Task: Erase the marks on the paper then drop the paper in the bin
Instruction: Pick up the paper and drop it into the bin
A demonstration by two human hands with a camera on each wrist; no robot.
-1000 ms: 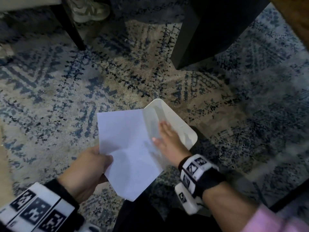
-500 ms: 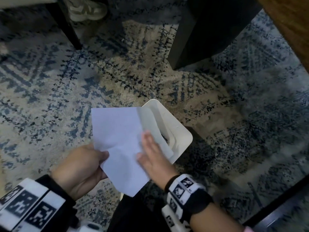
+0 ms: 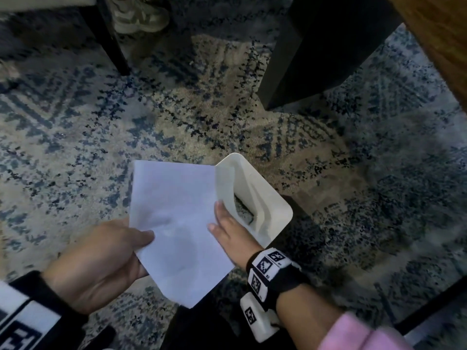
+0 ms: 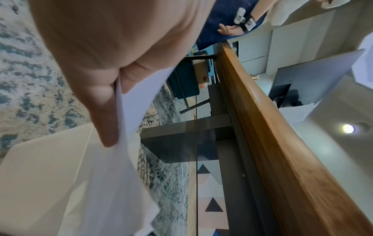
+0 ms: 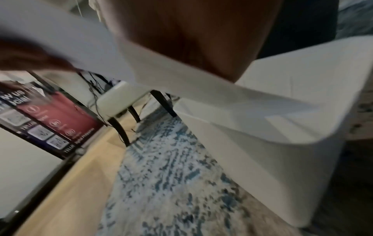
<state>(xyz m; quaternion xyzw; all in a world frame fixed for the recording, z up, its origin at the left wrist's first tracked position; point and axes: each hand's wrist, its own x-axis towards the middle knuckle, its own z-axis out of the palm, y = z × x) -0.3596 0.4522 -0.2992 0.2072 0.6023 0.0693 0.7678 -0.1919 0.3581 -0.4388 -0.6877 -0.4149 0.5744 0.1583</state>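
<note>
A white sheet of paper hangs above the rug, just left of the white bin. No marks show on its upper face. My left hand pinches its lower left edge, thumb on top. My right hand lies with straight fingers against the paper's right edge, at the bin's near rim. The bin's slot is uncovered and dark inside. In the left wrist view the thumb presses the paper above the bin. In the blurred right wrist view the paper crosses my palm, over the bin.
A patterned blue and beige rug covers the floor. A dark table leg stands behind the bin, under a wooden tabletop. A thin chair leg and someone's shoe are at the far left.
My right hand has drawn back from the bin's lid to the paper's right edge. The paper has slid left, uncovering the bin's slot. The left hand keeps its pinch.
</note>
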